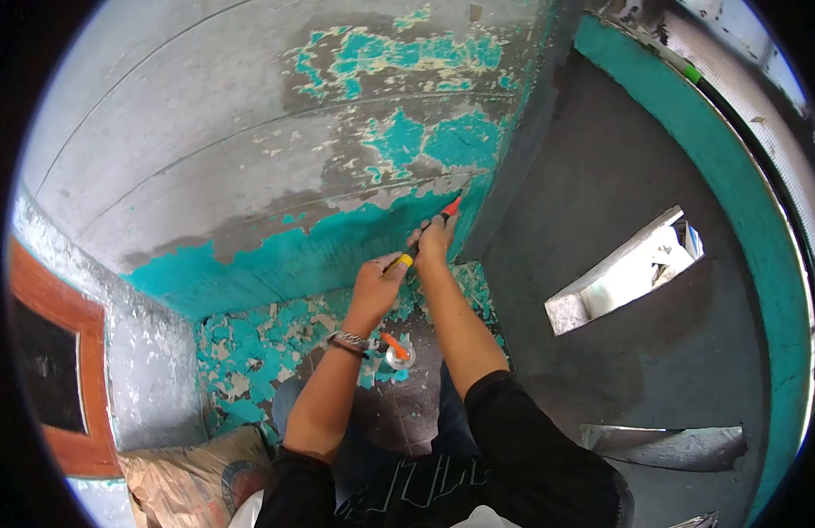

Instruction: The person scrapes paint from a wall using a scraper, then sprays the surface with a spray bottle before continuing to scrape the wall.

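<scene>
Both hands are closed around one long scraper, with a black and yellow handle and an orange-red front end. My left hand grips the rear of the handle near the yellow band. Farther forward, my right hand wraps the handle just behind the orange-red end. That end is against or very near the turquoise paint on the wall, close to the corner; its blade edge is too small to make out.
Turquoise and pale paint flakes cover the floor along the wall. Between my legs stands a small white container beside an orange-handled tool. A brown sack lies lower left, near a wooden frame. The dark right-hand wall has bright openings.
</scene>
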The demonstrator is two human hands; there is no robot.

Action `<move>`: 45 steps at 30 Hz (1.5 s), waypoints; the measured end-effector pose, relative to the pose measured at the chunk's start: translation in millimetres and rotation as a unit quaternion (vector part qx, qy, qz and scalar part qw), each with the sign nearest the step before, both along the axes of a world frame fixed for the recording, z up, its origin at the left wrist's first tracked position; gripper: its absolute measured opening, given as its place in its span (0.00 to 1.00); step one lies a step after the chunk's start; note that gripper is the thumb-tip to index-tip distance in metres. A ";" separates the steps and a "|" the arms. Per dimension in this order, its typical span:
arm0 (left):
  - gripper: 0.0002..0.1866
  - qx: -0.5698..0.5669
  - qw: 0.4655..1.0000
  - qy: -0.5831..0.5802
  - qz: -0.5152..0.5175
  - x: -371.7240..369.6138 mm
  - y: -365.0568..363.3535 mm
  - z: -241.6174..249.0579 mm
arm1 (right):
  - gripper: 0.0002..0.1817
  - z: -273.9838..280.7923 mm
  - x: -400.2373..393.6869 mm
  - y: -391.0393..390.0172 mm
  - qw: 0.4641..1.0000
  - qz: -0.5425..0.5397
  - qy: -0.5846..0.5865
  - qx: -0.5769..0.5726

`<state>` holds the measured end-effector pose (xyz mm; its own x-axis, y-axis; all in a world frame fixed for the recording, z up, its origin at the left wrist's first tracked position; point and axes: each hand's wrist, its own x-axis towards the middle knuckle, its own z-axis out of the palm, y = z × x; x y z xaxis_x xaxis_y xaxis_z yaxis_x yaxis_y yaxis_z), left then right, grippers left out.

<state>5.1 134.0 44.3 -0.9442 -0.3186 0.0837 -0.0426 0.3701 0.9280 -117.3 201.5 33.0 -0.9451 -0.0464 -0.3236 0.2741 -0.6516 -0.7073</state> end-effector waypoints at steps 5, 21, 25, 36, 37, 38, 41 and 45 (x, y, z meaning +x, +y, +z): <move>0.21 -0.082 0.992 0.098 -0.018 8.8 25.2 -33.7 | 0.33 -29.1 -10.4 27.1 0.988 0.068 0.064 0.126; 0.21 -0.178 0.982 -0.015 -0.063 92.6 -11.3 64.0 | 0.39 -233.3 169.0 53.7 0.597 0.382 0.282 0.647; 0.23 -0.192 0.981 -0.015 -0.026 91.3 -10.5 37.0 | 0.30 -222.2 149.2 48.7 0.555 0.437 0.248 0.663; 0.18 -0.053 0.994 -0.100 -0.008 103.9 23.5 -59.1 | 0.13 -92.8 160.1 136.1 0.934 0.148 0.140 0.295; 0.19 -0.020 0.995 -0.098 -0.022 106.2 27.6 -71.3 | 0.13 -76.6 161.4 141.8 0.958 0.133 0.123 0.223; 0.19 -0.022 0.996 -0.088 -0.023 107.3 33.8 -89.4 | 0.14 -62.2 161.3 148.8 0.976 0.120 0.107 0.149; 0.16 0.228 0.936 -0.253 -0.090 112.1 51.0 -87.4 | 0.14 -26.6 161.5 167.8 0.991 0.113 0.031 0.062; 0.17 0.355 0.908 -0.210 -0.068 123.4 73.6 -73.1 | 0.15 -12.0 167.6 175.8 0.991 0.133 -0.012 -0.020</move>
